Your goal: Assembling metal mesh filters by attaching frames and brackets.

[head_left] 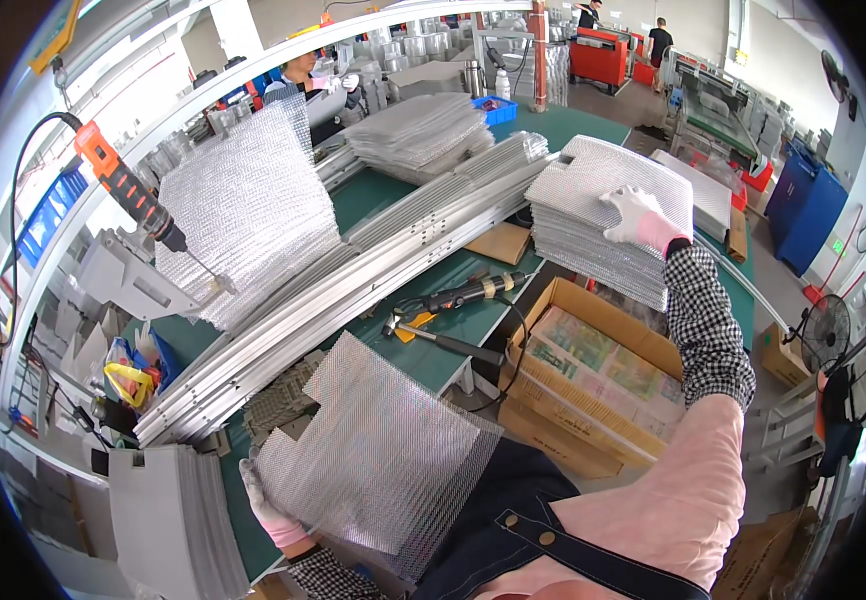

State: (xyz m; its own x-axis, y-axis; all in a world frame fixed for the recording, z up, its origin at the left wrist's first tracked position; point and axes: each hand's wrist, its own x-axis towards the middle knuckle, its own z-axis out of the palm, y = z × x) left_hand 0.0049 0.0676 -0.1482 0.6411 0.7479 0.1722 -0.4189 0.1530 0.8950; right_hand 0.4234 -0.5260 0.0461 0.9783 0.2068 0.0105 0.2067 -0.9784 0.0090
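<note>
A green surface (593,124) fills the middle of the workshop. At its right side sits a thick stack of silvery mesh sheets (578,240), directly beneath the fingers of the right hand (639,215), which lies on the top sheet. A single mesh sheet (383,450) hangs in front of the person's apron, its left edge against the fingers of the left hand (270,505).

Across the surface, long pale metal rails (373,282) run diagonally, forming a low barrier between the single sheet and a bundle of mesh (243,205) leaning at far left. An open cardboard box (563,410) with printed papers inside sits just below the stack, beside the right forearm. Grey panels (178,520) stand upright near the left hand. An orange-and-black drill (133,185) hangs at upper left. A black power tool (471,292) with a cable and a hammer (453,343) lie between the two hands, near the box.

Both hands wear white gloves with pink cuffs. The right fingers are spread and rest on the stack, gripping nothing I can make out. The left fingers are closed on the sheet's edge; I can't see how they sit underneath.
</note>
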